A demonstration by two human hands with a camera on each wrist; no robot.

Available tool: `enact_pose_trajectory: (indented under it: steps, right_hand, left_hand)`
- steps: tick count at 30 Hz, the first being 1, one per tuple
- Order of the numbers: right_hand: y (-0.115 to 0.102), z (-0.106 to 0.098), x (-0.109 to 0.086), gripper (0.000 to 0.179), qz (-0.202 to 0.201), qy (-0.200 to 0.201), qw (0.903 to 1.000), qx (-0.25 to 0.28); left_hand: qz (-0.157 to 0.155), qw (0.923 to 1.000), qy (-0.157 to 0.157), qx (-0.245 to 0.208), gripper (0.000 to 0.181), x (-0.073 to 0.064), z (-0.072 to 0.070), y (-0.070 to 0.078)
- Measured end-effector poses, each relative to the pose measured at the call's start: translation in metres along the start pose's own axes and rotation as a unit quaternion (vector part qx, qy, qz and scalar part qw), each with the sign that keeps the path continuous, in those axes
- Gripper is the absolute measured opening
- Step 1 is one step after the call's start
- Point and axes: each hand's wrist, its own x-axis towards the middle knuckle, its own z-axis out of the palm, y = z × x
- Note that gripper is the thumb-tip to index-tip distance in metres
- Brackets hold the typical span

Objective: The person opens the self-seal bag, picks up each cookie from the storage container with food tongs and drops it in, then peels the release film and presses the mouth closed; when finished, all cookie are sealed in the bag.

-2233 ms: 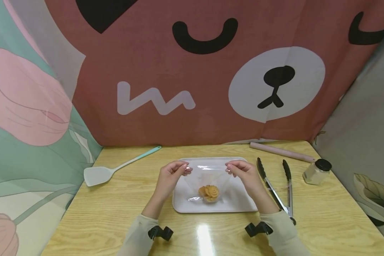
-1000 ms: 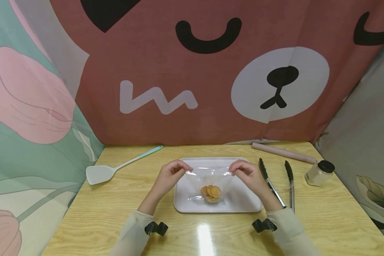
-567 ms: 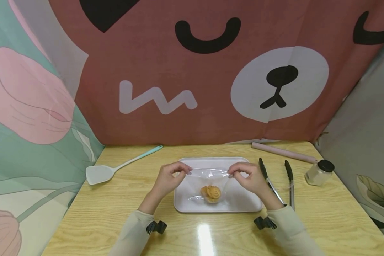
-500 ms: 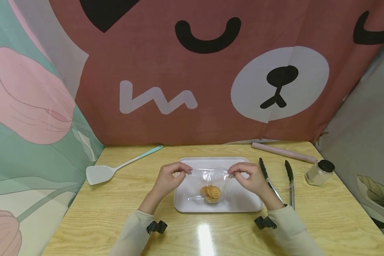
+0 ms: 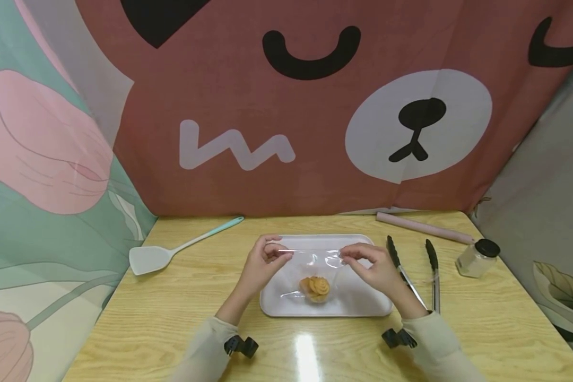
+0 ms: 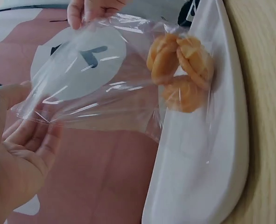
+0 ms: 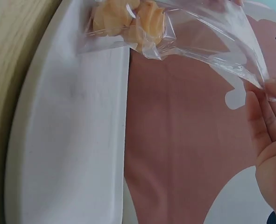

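A clear plastic bag (image 5: 310, 262) stands with its bottom on a white tray (image 5: 363, 305), several swirled golden cookies (image 5: 317, 287) lying inside at the bottom. My left hand (image 5: 261, 268) holds the left corner of the bag's top edge; in the left wrist view its thumb is on one side of the film and the fingers (image 6: 35, 137) are on the other. The opposite top corner is pinched by my right hand (image 5: 376, 268), with thumb and fingertips meeting on the film in the right wrist view. Between the hands the top edge runs nearly straight.
Left of the tray lies a white spatula (image 5: 150, 260) with a mint handle. Black-tipped tongs (image 5: 434, 281) lie spread to the right, partly behind my right forearm. A pink rolling pin (image 5: 425, 228) and a black-lidded glass jar (image 5: 477, 258) are at the back right.
My left hand has shifted slightly right and its fingers have lifted and spread at the corner. The bag's top edge is straighter. My right hand stays at its corner; the cookies have not moved.
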Motion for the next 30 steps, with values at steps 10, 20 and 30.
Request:
enact_pose_trajectory:
  steps: [10, 20, 30]
  right_hand:
    - [-0.003, -0.001, -0.007, 0.039, 0.124, 0.001, 0.9905, 0.061]
    - [-0.007, 0.005, -0.005, 0.008, 0.258, 0.006, 0.9623, 0.088]
    - [-0.024, 0.012, 0.0, 0.005, 0.228, 0.035, 0.9693, 0.084]
  left_hand:
    - [-0.039, 0.9985, -0.038, -0.007, 0.019, 0.005, 0.0, -0.033]
    - [-0.025, 0.9992, -0.032, 0.003, 0.022, 0.003, -0.001, -0.034]
    - [-0.031, 0.9981, -0.048, 0.02, 0.019, -0.005, -0.008, -0.035]
